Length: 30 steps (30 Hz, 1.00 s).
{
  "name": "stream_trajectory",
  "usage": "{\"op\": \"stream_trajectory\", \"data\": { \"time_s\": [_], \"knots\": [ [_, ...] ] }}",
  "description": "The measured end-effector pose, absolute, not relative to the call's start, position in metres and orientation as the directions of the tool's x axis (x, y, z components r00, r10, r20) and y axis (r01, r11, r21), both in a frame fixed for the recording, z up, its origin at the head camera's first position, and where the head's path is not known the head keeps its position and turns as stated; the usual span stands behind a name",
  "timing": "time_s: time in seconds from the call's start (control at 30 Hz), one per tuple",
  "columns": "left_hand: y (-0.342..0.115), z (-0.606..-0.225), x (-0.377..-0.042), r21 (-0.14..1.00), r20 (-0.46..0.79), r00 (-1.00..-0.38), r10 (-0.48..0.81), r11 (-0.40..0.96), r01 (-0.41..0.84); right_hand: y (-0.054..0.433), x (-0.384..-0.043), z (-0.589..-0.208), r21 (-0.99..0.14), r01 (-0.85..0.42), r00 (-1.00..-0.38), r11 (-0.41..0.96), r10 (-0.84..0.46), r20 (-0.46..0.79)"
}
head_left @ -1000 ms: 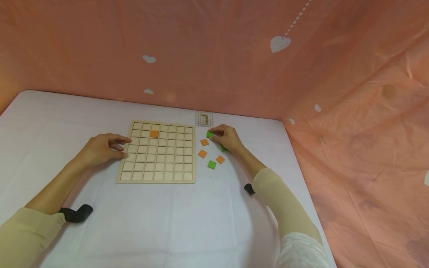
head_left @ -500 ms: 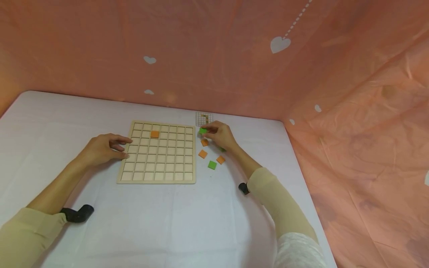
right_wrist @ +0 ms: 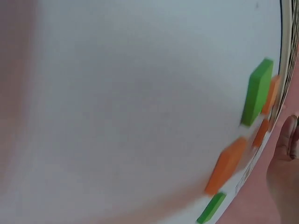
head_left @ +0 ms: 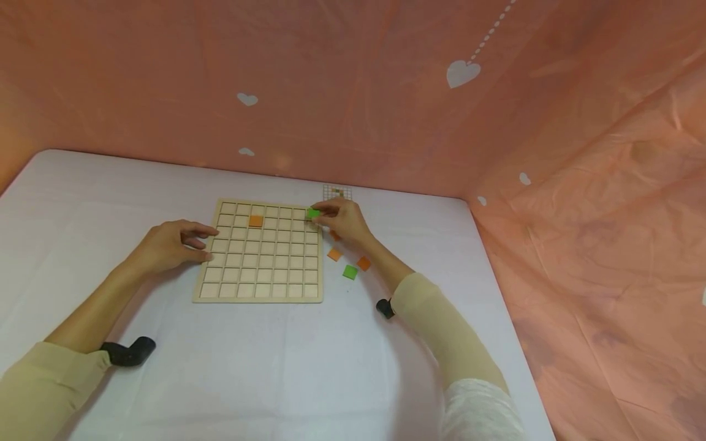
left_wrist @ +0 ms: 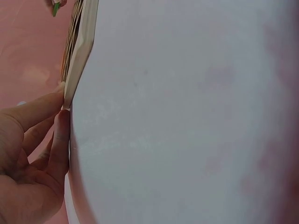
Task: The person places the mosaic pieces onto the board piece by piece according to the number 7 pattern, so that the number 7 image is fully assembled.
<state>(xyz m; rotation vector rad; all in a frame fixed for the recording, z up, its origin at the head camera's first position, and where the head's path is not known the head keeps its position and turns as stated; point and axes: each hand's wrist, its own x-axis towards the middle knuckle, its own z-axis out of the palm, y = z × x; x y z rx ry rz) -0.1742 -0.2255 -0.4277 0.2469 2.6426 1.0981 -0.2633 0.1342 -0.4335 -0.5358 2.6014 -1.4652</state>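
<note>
A square, light wooden board (head_left: pixel 257 300) with a recessed grid lies on the white table. One orange tile (head_left: pixel 256 221) sits in a cell of its second row. My left hand (head_left: pixel 168 246) touches the board's left edge, thumb and fingers apart; in the left wrist view its fingertips (left_wrist: pixel 62 116) meet that edge. Between thumb and fingers, my right hand (head_left: pixel 344 219) pinches a green tile (head_left: pixel 312 213) over the board's far right corner. In the right wrist view that hand (right_wrist: pixel 282 163) is at the right edge, its tile mostly out of frame.
Right of the board lie loose tiles, among them an orange tile (head_left: pixel 334 254), another orange tile (head_left: pixel 363 263) and a green tile (head_left: pixel 350 272). A small grid pattern card (head_left: pixel 331 191) lies behind the right hand, partly covered. A pink curtain (head_left: pixel 353 92) closes off the back.
My right hand has carried the green tile leftward from the loose tiles to the board's far right corner, partly covering the card. The left hand stays at the board's edge.
</note>
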Motion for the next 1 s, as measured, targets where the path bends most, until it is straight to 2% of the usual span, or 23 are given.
{"op": "stream_trajectory", "data": {
  "time_s": [0.3,0.73,1.0],
  "knots": [
    [-0.224,-0.426,-0.174,0.717,-0.184,-0.949,0.257,0.695,0.05,0.11,-0.263,-0.436,-0.851,-0.262,-0.92,0.455,-0.385,0.077],
    [-0.223,-0.424,-0.173,0.72,-0.189,-0.948,0.258,0.693,0.045,0.082,-0.263,-0.436,-0.798,-0.33,-0.888,0.505,-0.454,0.079],
    [-0.224,-0.425,-0.172,0.721,-0.202,-0.944,0.259,0.692,0.036,0.065,-0.26,-0.435,-0.715,-0.387,-0.869,0.583,-0.489,0.072]
  ]
}}
